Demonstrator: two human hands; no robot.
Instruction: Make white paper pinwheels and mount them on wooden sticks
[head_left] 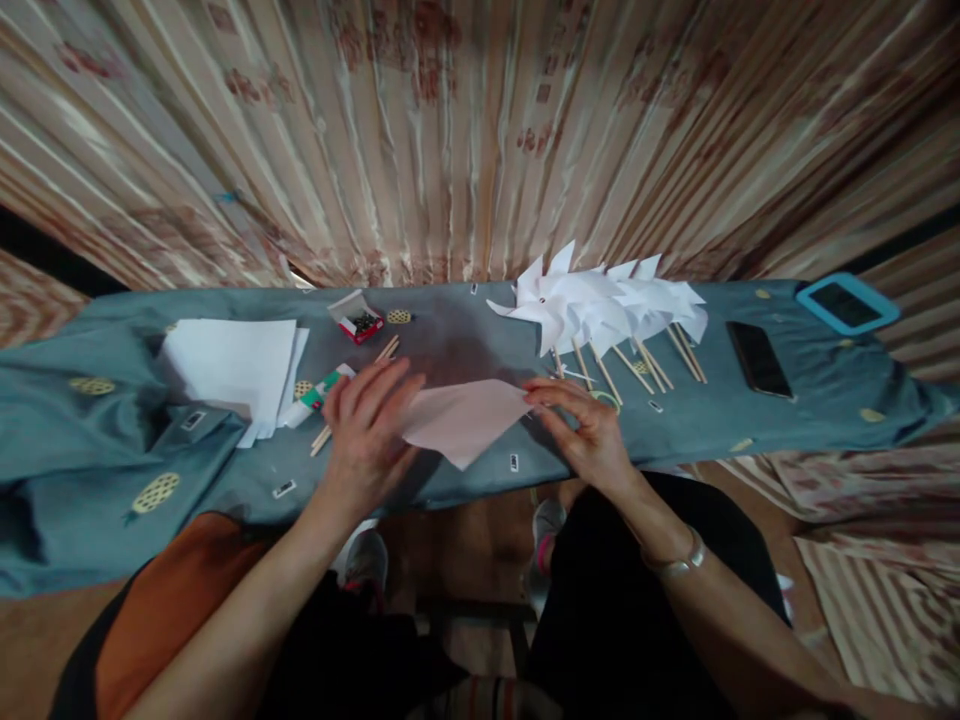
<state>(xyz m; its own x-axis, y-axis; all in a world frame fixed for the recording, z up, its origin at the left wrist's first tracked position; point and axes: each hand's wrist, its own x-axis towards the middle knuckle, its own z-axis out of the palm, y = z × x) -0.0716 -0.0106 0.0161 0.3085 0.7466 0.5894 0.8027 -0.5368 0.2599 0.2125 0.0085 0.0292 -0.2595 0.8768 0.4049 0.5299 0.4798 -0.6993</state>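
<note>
A white paper sheet [469,418] is held up between my two hands over the near part of the cloth-covered table. My right hand [581,430] pinches its right corner between thumb and fingers. At the sheet's left end is my left hand [371,425], its fingers bent and the thumb side against the paper; part of that edge is hidden by the hand. Just behind my left hand lie a green-and-white box [324,392] and several wooden sticks [388,348]. Scissors with yellow-green handles [606,400] rest beyond my right hand.
White paper pinwheels [600,305] on sticks lie in a row at the back right. A stack of white paper [229,365] sits at the left, near an open red box [356,320] of small dark items. A phone [759,358] and a blue-framed tablet [847,303] lie far right.
</note>
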